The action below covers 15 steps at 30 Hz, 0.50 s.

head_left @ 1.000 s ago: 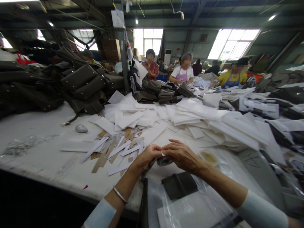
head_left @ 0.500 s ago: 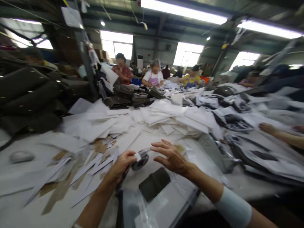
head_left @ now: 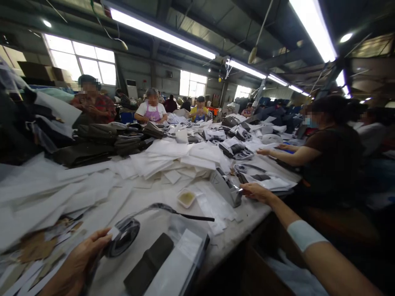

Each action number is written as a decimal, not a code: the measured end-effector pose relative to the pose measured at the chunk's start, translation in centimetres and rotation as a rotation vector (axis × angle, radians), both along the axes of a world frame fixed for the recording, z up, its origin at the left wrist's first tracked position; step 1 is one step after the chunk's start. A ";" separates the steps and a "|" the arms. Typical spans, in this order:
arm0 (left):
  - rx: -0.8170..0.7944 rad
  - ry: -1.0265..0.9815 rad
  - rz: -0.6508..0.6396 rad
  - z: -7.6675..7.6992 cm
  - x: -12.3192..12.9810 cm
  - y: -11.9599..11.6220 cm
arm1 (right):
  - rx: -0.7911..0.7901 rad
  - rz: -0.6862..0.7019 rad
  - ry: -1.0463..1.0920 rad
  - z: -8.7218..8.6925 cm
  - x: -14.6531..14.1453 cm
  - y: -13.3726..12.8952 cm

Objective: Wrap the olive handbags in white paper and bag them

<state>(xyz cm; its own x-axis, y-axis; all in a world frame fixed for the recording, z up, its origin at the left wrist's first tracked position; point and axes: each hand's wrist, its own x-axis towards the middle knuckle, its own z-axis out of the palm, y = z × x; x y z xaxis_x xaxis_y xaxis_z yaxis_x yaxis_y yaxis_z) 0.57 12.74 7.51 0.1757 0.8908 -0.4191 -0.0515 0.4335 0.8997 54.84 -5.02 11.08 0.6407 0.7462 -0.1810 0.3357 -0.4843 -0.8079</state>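
My left hand [head_left: 88, 253] is closed at a coiled dark strap [head_left: 125, 236], its thumb and finger on a small white tag at the coil's edge. The strap's loose end runs to the right. Below it lies a clear plastic bag [head_left: 182, 224] with a dark olive folded piece [head_left: 149, 263] and a white sheet [head_left: 175, 263] in it. My right hand [head_left: 257, 192] reaches to the front end of a grey tape dispenser [head_left: 220, 187], fingers pinched at a shiny piece of tape there.
A small white dish [head_left: 186, 198] and flat clear bags [head_left: 212, 207] lie beside the dispenser. White sheets [head_left: 166, 158] are heaped behind, with dark folded bags [head_left: 92, 139] at left. A co-worker [head_left: 330, 152] stands at the right, arms over the table.
My right hand has left the coil and moved right to the tape dispenser. My left hand stays on the strap. The view has turned to the right.
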 end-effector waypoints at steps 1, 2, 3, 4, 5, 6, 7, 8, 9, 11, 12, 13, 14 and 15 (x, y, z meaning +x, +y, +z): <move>0.009 -0.011 -0.005 0.0 0.0 0.0 | -0.001 0.004 0.052 -0.5 0.1 0.5; 0.021 -0.015 -0.005 0.0 -0.1 0.0 | -0.001 0.003 0.093 -1.0 0.2 1.0; 0.033 -0.008 0.002 0.0 -0.1 0.0 | 0.000 -0.005 0.124 -1.4 0.3 1.5; 0.047 -0.005 0.011 0.1 -0.1 -0.1 | 0.004 -0.016 0.147 -1.7 0.5 1.9; 0.061 -0.008 0.021 0.2 0.0 -0.2 | 0.013 -0.029 0.162 -1.9 0.7 2.2; 0.070 -0.016 0.032 0.3 0.0 -0.3 | 0.030 -0.041 0.169 -2.1 0.9 2.4; 0.069 -0.028 0.039 0.4 0.0 -0.4 | 0.053 -0.052 0.170 -2.2 1.1 2.4; 0.052 -0.037 0.043 0.5 0.0 -0.4 | 0.080 -0.063 0.162 -2.3 1.2 2.3; 0.018 -0.044 0.044 0.6 0.0 -0.3 | 0.110 -0.074 0.148 -2.4 1.3 1.9; -0.084 -0.066 0.027 0.6 -0.1 0.1 | 0.163 -0.100 0.109 -2.6 1.2 0.8; -0.133 -0.079 0.013 0.5 -0.3 0.3 | 0.179 -0.114 0.087 -2.7 1.0 0.2; -0.166 -0.090 -0.001 0.4 -0.4 0.6 | 0.184 -0.128 0.068 -2.9 0.6 -0.5; -0.173 -0.094 0.000 0.2 -0.6 0.9 | 0.181 -0.139 0.051 -3.1 0.2 -1.0; -0.150 -0.087 0.011 -0.1 -0.7 1.1 | 0.172 -0.147 0.036 -3.2 -0.3 -1.5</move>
<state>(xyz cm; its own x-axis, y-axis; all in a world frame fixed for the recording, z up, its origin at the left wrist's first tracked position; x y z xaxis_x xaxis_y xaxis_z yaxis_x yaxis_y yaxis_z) -0.14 13.89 7.44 0.2080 0.8215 -0.5309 -0.1315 0.5613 0.8171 54.59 -6.49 7.84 0.7403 0.6670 -0.0839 0.2414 -0.3801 -0.8929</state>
